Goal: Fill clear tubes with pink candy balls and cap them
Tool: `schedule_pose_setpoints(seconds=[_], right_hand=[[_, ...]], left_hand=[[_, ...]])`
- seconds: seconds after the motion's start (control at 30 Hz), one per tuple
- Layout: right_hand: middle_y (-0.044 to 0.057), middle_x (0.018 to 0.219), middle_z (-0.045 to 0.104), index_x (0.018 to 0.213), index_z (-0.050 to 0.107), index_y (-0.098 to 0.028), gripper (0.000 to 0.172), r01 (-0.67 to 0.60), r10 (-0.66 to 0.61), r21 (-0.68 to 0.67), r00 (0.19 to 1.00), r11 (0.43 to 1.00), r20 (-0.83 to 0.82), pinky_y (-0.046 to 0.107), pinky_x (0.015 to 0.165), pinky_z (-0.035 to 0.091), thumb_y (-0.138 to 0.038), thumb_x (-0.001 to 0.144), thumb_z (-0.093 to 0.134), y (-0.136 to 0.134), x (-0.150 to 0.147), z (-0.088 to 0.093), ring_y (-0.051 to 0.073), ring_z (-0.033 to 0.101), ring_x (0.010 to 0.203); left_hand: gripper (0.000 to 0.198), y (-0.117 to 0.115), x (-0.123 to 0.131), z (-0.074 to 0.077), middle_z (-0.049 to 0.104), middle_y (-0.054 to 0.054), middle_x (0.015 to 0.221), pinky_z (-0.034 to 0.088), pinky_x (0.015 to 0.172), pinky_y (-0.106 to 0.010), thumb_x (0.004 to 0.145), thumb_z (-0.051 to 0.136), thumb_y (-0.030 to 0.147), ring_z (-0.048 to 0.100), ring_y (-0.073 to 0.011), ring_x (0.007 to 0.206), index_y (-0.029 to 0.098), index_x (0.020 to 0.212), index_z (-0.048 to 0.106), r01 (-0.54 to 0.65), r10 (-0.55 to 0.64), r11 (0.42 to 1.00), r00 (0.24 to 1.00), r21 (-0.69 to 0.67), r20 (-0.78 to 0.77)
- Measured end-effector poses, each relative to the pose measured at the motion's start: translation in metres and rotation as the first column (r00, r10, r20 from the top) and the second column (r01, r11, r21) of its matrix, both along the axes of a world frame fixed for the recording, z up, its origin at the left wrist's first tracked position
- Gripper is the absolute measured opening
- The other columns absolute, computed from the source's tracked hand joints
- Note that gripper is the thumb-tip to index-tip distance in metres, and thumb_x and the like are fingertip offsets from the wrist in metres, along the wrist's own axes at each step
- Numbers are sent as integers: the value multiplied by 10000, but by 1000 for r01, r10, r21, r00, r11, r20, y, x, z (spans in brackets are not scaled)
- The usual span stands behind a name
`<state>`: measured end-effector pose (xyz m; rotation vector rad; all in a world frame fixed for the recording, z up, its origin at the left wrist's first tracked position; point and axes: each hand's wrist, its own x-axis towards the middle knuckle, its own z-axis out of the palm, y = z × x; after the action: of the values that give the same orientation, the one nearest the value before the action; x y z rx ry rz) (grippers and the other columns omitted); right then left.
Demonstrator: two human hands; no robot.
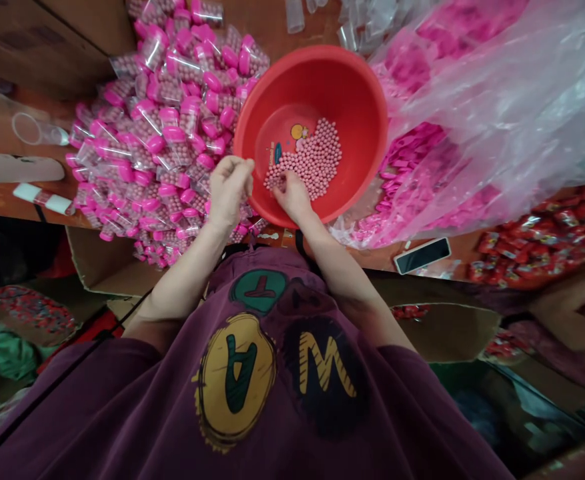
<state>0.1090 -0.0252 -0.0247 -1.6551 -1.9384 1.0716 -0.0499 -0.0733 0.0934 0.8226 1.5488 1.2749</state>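
Note:
A red plastic basin (367, 153) stands in front of me with a heap of small pink beads (319, 157) in its bottom. My right hand (295, 199) reaches over the near rim, its fingers curled in on beads at the heap's near edge. At the basin's left rim, my left hand (229, 190) is raised with the fingers closed in a pinch; what they hold, if anything, is hidden. Close beside it on the left lies a big pile of clear little jars (177, 127) with bright pink lids, filled with pink beads.
Right of the basin, a clear plastic bag (512, 100) spreads over loose pink pieces (407, 160). A phone (422, 256) lies near the table edge, beside red wrapped packets (547, 233). Clear empty containers (367, 20) lie behind. Another person's arm (567, 307) shows at right.

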Motion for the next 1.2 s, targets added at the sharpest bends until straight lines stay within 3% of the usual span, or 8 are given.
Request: schedule_pose_setpoints(seconds=[0.17, 0.33, 0.4, 0.53, 0.63, 0.77, 0.9, 1.2], right_hand=[[-1, 774, 677, 1359, 584, -196, 440, 166, -257, -272, 903, 948, -345, 422, 767, 648, -427, 984, 581, 2, 19, 4, 191, 643, 656], [11, 990, 728, 1347, 558, -305, 555, 205, -339, -271, 612, 940, -714, 430, 856, 681, -654, 932, 676, -19, 30, 39, 192, 727, 830], [30, 1056, 737, 1339, 531, -316, 572, 186, -309, -247, 614, 951, -726, 459, 862, 692, -690, 932, 678, -28, 35, 51, 202, 741, 847], [119, 1350, 682, 1427, 507, -291, 612, 150, -106, 55, 873, 987, -476, 571, 1033, 653, -665, 963, 647, -33, 56, 68, 271, 744, 1083], [137, 1529, 600, 1484, 548, -257, 501, -96, 137, 286, 982, 953, -127, 633, 1271, 473, -478, 1035, 572, -27, 73, 80, 334, 600, 1415], [158, 1453, 648, 1501, 564, -208, 471, -309, 314, 323, 949, 895, 37, 596, 1241, 502, -329, 1050, 502, -19, 78, 84, 336, 603, 1393], [160, 1412, 644, 1493, 560, -203, 470, -250, 252, 315, 967, 915, 35, 532, 1187, 554, -330, 1041, 543, -4, 79, 64, 313, 624, 1330], [307, 1372, 604, 1302, 650, 6, 496, -93, -16, 138, 774, 986, 633, 703, 1119, 470, -52, 1045, 230, 64, 97, 37, 437, 551, 1370]], left_hand=[[271, -4, 29, -9, 495, 75, 616, 382, 566, -253, 792, 861, 263, 430, -78, 561, 220, 790, 593, 90, -94, 995, 990, -38, -102], [314, 7, 51, -13, 665, 39, 779, 496, 720, -257, 769, 835, 110, 591, -110, 714, 191, 1034, 688, 100, -114, 991, 975, -84, -189], [271, 12, 55, -12, 708, 15, 846, 513, 754, -261, 800, 789, 85, 613, -112, 746, 181, 1036, 695, 117, -128, 990, 977, -75, -169], [282, 18, 53, -8, 690, 22, 782, 490, 709, -256, 783, 685, -11, 563, -100, 671, 162, 999, 735, 205, -219, 973, 965, -108, -143], [300, 21, 49, -11, 674, 23, 754, 479, 706, -259, 755, 667, -33, 560, -104, 672, 151, 974, 759, 294, -304, 951, 945, -97, -119], [201, 23, 49, -23, 668, 10, 788, 477, 722, -267, 816, 757, 98, 558, -115, 709, 161, 1006, 746, 331, -331, 942, 944, -51, -4], [240, 19, 44, -31, 608, 2, 775, 443, 662, -281, 989, 669, 426, 523, -124, 668, 198, 1048, 721, 260, -264, 964, 951, 50, 161], [477, 6, 0, -16, 579, 4, 868, 472, 741, -328, 1044, 546, 696, 540, -129, 745, 234, 938, 594, -108, 183, 915, 970, 388, -160]])
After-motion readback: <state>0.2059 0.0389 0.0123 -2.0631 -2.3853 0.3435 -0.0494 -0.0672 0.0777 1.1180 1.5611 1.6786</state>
